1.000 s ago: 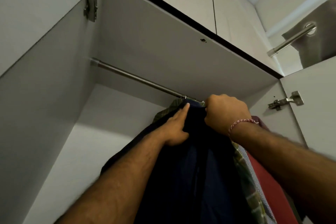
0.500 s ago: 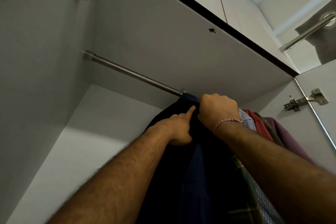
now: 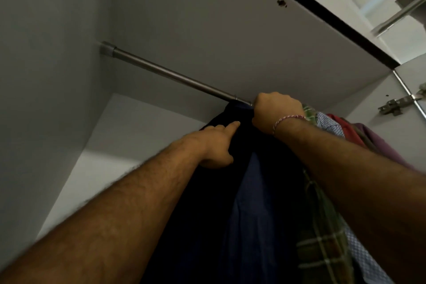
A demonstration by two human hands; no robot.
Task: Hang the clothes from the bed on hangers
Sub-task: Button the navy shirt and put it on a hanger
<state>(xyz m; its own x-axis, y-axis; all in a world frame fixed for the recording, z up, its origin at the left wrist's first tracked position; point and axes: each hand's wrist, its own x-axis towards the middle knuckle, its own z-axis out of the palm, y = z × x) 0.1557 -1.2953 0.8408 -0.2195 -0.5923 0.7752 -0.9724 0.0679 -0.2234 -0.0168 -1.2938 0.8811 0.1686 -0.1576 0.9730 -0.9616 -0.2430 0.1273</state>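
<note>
A dark navy garment (image 3: 249, 203) hangs inside the wardrobe from the metal rail (image 3: 166, 71). My right hand (image 3: 275, 110), with a red-and-white thread on its wrist, is curled in a fist at the garment's top, right under the rail; its hanger is hidden behind the fist. My left hand (image 3: 216, 143) lies against the garment's left shoulder with its forefinger stretched out onto the cloth and the other fingers curled. Behind my right forearm hang a green checked shirt (image 3: 322, 233), a blue patterned shirt (image 3: 329, 125), a red garment (image 3: 345, 129) and a purple one (image 3: 382, 145).
The rail's left half is bare up to its wall socket (image 3: 107, 49). The wardrobe's top panel (image 3: 230, 30) sits close above the rail. A door hinge (image 3: 396, 105) is at the right, and a door handle (image 3: 401, 15) shows top right.
The view has shifted and tilted up over the second. My left forefinger has slipped a little lower on the garment's shoulder. My right fist stays at the garment's top by the rail.
</note>
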